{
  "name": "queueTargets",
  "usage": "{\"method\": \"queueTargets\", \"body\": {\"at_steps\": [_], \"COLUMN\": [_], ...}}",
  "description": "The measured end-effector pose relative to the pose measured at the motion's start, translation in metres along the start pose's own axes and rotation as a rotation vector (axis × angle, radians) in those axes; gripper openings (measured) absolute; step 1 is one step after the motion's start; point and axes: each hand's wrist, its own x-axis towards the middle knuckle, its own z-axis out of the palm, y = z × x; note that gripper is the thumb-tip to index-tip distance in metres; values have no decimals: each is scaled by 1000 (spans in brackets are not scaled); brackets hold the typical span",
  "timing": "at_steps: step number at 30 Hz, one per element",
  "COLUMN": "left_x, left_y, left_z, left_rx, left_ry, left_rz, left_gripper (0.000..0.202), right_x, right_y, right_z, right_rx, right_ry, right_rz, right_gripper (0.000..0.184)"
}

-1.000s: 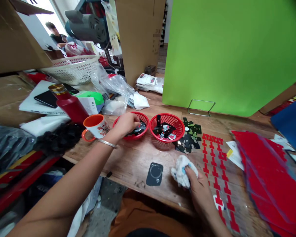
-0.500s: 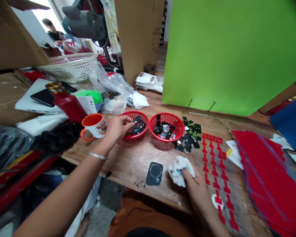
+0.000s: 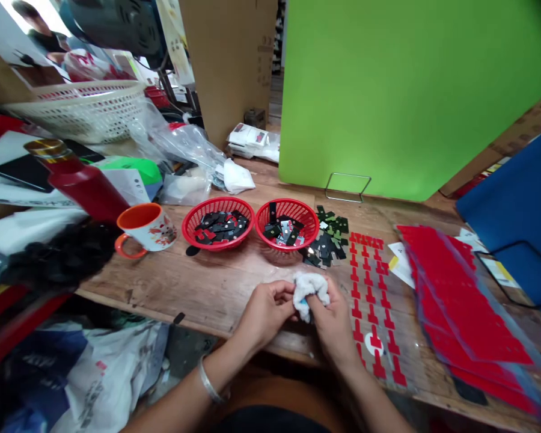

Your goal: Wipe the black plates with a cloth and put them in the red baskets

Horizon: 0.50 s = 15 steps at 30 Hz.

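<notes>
My right hand [image 3: 332,316] grips a bunched white cloth [image 3: 310,288] with a bit of blue showing in its folds. Close against the cloth's left side is my left hand [image 3: 268,310], its fingers curled in a pinch. What sits between those fingers is hidden. Beyond my hands stand two red plastic baskets: the left basket [image 3: 187,225] and the right basket [image 3: 314,231], both holding small dark flat pieces. More dark pieces [image 3: 328,248] lie loose beside the right basket.
Rows of red T-shaped pieces [image 3: 368,279] lie to the right, near stacked red sheets [image 3: 460,294]. An orange-rimmed mug [image 3: 157,231] and a dark red bottle [image 3: 88,186] stand left. A green board [image 3: 388,102] rises behind. A person [image 3: 40,33] is in the background.
My left hand has come out of the left basket, toward me and right, to meet the cloth in my right hand. The dark flat piece with a ring no longer shows on the table.
</notes>
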Motion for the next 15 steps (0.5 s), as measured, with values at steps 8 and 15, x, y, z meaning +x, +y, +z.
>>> {"method": "queueTargets", "body": {"at_steps": [8, 15], "left_x": [1, 4], "left_y": [-12, -7], "left_z": [3, 1], "left_rx": [-59, -17], "left_ry": [68, 141], "left_rz": [-94, -8], "left_gripper": [37, 34], "right_x": [11, -2], "right_y": [16, 11], "right_z": [-9, -19], "right_rx": [297, 112], "right_ry": [96, -186], "right_rz": [273, 238], "right_gripper": [30, 30]}}
